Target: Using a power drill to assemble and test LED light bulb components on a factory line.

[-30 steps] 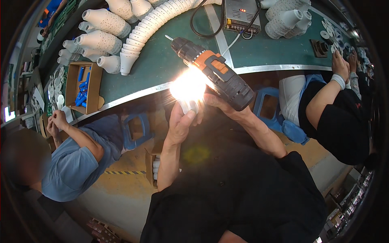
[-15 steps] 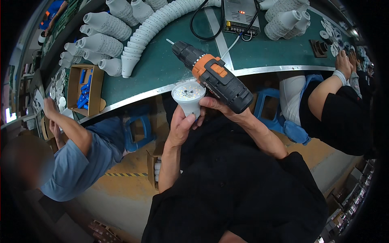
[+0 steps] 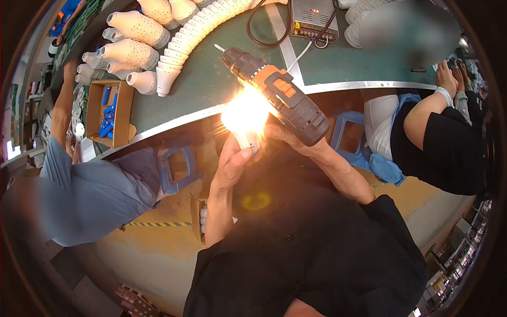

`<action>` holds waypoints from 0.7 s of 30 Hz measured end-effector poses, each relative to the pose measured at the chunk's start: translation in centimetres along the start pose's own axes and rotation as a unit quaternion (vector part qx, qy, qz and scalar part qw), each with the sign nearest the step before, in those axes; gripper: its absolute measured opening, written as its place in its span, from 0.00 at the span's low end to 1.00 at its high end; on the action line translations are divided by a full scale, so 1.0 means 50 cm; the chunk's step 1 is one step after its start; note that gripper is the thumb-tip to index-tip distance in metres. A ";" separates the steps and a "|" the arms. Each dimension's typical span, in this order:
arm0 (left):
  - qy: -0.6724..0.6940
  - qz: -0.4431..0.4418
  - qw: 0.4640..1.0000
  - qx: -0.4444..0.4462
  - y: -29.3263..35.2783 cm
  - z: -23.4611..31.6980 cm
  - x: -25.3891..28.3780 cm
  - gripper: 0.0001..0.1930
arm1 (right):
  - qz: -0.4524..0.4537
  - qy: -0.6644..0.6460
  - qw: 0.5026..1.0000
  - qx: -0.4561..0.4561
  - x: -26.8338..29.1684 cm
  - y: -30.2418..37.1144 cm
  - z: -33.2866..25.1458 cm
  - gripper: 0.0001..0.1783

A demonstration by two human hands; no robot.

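My left hand (image 3: 231, 162) is closed round the narrow lower part of a white LED bulb (image 3: 248, 141), held upright just off the table's front edge. The bulb's top glows so brightly that its face is washed out. Beneath and behind the black and orange cordless drill (image 3: 280, 87) is my right hand (image 3: 285, 135), seemingly closed on its handle; the drill's body hides most of the grip. My right thumb reaches toward the bulb's side, where glare blurs any contact. The drill's bit points up and left, over the green table (image 3: 211, 79).
Stacked white bulb housings (image 3: 132, 55) cover the back left, beside a cardboard box (image 3: 127, 113) with blue parts. A metal power supply (image 3: 315, 20) with cables stands at the back. Co-workers sit on both sides, near blue stools (image 3: 348, 138).
The bulb has lit up, and its light now glares over the nearby housings. My hands and the drill have barely moved. The co-worker on the left has raised an arm toward the back.
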State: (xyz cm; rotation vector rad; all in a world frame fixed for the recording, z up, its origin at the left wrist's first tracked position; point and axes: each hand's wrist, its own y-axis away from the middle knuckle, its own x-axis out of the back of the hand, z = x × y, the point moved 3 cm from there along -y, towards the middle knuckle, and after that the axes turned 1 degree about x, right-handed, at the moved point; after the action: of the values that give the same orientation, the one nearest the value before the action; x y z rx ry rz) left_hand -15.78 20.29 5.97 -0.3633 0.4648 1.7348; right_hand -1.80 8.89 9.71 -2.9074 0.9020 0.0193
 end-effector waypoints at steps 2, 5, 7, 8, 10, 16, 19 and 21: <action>-0.018 0.001 1.000 -0.023 -0.003 -0.003 0.003 0.21 | 0.023 0.094 0.994 0.044 -0.004 -0.005 -0.016 0.23; -0.008 0.173 0.985 -0.020 0.028 -0.021 -0.011 0.18 | -0.035 0.496 0.808 0.316 -0.026 -0.006 -0.044 0.25; -0.095 0.162 0.981 0.056 0.059 -0.034 0.034 0.14 | -0.012 0.352 0.903 0.245 -0.034 -0.004 -0.057 0.25; -0.079 0.099 0.990 0.055 0.036 -0.052 0.032 0.14 | 0.024 0.179 0.968 0.174 -0.026 0.005 -0.041 0.25; -0.077 0.049 0.995 0.047 0.031 -0.049 0.031 0.15 | 0.040 -0.038 0.992 0.111 -0.016 0.008 -0.033 0.24; -0.106 0.010 0.994 0.035 0.001 -0.047 0.018 0.19 | 0.045 -0.006 0.995 0.085 -0.006 0.023 -0.011 0.21; -0.126 0.017 0.992 0.020 -0.007 -0.042 0.017 0.20 | 0.062 -0.008 0.997 0.047 0.003 0.028 0.003 0.22; -0.142 0.021 0.990 0.009 -0.005 -0.030 0.014 0.21 | 0.052 -0.050 0.994 0.077 -0.002 0.027 0.021 0.21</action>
State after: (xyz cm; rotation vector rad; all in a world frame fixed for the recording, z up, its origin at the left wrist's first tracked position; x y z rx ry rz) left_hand -15.70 20.16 4.30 -0.0913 0.2833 1.7879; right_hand -2.64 7.96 8.54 -2.6897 0.9909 0.0981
